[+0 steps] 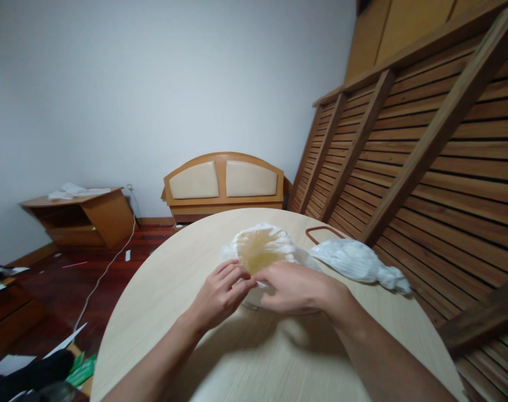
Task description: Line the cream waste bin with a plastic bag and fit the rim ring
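Observation:
A white plastic bag (pixel 264 237) lines a round container on the table, its mouth open upward and its inside yellowish. My left hand (pixel 226 291) pinches the bag's near rim with bent fingers. Close beside it, my right hand (pixel 293 286) is closed on the same rim, fingers curled over the edge. Below the hands, a little of the container's pale wall (pixel 254 305) shows. To the right lies a bunched white plastic bag (pixel 358 261), with a brown rectangular frame (pixel 324 229) just behind it.
The round pale table (pixel 153 312) fills the lower middle. Slatted wooden panels (pixel 404 167) lean at the right. A headboard (pixel 224 181) stands behind the table. At the left are a low desk (pixel 81 212) with papers, a white cable and floor clutter.

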A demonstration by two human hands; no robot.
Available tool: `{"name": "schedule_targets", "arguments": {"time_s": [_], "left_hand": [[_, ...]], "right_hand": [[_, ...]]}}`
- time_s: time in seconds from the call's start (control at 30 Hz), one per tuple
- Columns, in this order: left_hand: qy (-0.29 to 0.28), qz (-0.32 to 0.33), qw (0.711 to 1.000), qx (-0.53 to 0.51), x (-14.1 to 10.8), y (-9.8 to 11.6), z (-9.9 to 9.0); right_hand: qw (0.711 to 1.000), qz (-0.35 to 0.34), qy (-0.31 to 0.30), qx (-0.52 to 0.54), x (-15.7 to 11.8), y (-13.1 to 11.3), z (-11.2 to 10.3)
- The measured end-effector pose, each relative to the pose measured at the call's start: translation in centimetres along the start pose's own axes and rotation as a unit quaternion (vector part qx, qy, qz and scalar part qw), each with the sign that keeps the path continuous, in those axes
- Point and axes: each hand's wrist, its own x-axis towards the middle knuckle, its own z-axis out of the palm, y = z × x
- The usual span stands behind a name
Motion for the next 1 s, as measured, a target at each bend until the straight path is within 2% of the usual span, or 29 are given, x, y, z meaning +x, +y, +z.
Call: {"name": "schedule_targets", "arguments": {"time_s": [0.1, 0.2, 0.3, 0.4, 0.47, 0.53, 0.63, 0.73, 0.8, 0.87, 1.0], "left_hand": [[0.012, -0.01, 1.0, -0.005, -0.1, 0.0, 0.0], [0.021, -0.029, 0.999, -0.035, -0.1, 0.1, -0.5], [0.08, -0.12, 0.988, -0.053, 0.0, -0.1, -1.1], [0.148, -0.276, 0.947, -0.076, 0.1, -0.5, -1.3], [0.155, -0.369, 0.909, -0.117, 0.2, -0.9, -1.1], [0.141, -0.433, 0.878, -0.149, 0.2, -1.2, -1.0], [0.128, -0.488, 0.846, -0.172, 0.3, -1.5, -1.0], [0.137, -0.523, 0.822, -0.181, 0.4, -1.7, -1.2], [0.141, -0.533, 0.817, -0.17, 0.4, -1.8, -1.3], [0.145, -0.539, 0.815, -0.157, 0.3, -1.9, -1.3], [0.142, -0.55, 0.811, -0.144, 0.2, -1.9, -1.2]], "right_hand": [[0.999, -0.017, 0.01, -0.035, 0.1, 0.2, 0.2], [0.998, -0.006, 0.01, -0.054, 0.3, 0.2, 0.5], [0.999, -0.003, 0.004, -0.05, 0.2, -0.5, 0.4], [0.999, -0.003, -0.018, -0.048, 0.0, -2.0, 0.0], [0.996, -0.018, -0.031, -0.076, -0.1, -3.0, -0.1], [0.992, -0.043, -0.027, -0.116, 0.0, -3.6, 0.1], [0.987, -0.079, 0.007, -0.142, 0.1, -3.4, 0.5], [0.986, -0.125, 0.051, -0.099, -0.1, -2.4, 0.4], [0.985, -0.134, 0.082, -0.064, -0.4, -1.8, -0.2], [0.986, -0.088, 0.135, -0.053, -0.6, -1.4, -1.0], [0.959, 0.104, 0.254, -0.068, -0.4, -0.5, -1.9]]}}
